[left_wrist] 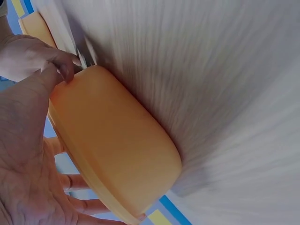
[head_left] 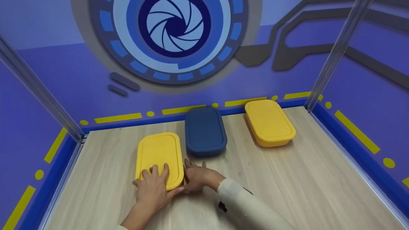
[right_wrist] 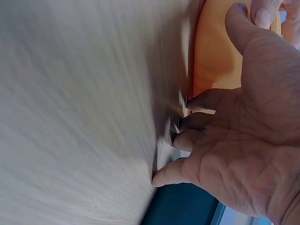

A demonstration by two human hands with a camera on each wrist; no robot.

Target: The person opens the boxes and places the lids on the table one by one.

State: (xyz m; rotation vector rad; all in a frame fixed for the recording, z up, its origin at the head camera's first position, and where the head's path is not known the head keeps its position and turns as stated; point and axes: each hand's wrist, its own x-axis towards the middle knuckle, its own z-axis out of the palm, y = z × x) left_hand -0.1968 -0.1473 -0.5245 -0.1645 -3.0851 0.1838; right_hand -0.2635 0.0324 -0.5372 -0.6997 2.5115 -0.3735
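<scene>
A yellow lidded food container [head_left: 159, 153] stands on the wooden tabletop at the front left. My left hand [head_left: 151, 188] grips it from above, fingers spread over the lid and the thumb bent against its wall, as the left wrist view shows. Beside its right wall is my right hand [head_left: 199, 177], fingers stretched out low by the tabletop and thumb near the container's front corner. In the right wrist view, pale slivers show at the right fingertips [right_wrist: 164, 176], too blurred to make out. A dark blue lidded food container [head_left: 205, 129] stands just beyond the right hand.
Another yellow lidded container [head_left: 270, 121] stands at the back right of the wooden tabletop [head_left: 271, 179]. Purple printed panels [head_left: 57, 76] wall in the back and both sides, with metal corner posts [head_left: 338, 51].
</scene>
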